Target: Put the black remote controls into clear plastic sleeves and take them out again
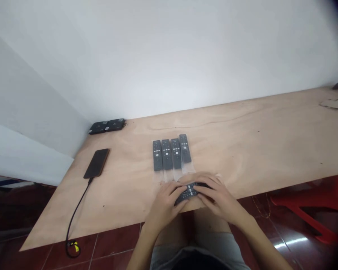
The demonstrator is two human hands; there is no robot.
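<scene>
The black remote control (pixel 189 191) lies crosswise between the two hands, just over the counter's near edge, its button side facing up. The left hand (pixel 169 198) grasps its left end, thumb along the near side and fingers at the far side; the right hand (pixel 216 195) grips the other end, its fingers reaching onto the buttons and hiding part of that end. Whether the remote also rests on the counter (pixel 256 150) cannot be told.

Just beyond the hands, four remotes (pixel 166 154) stand side by side in a row, buttons up, each in a clear plastic sleeve (pixel 188 167) whose loose end points toward the person. The rightmost one sits slightly farther back and tilts a little.

Well apart to the left lies a dark smartphone (pixel 97 163) with a black cable (pixel 76 210) plugged in, trailing over the edge. Two flat black boxes (pixel 115 125) sit side by side near the wall.
</scene>
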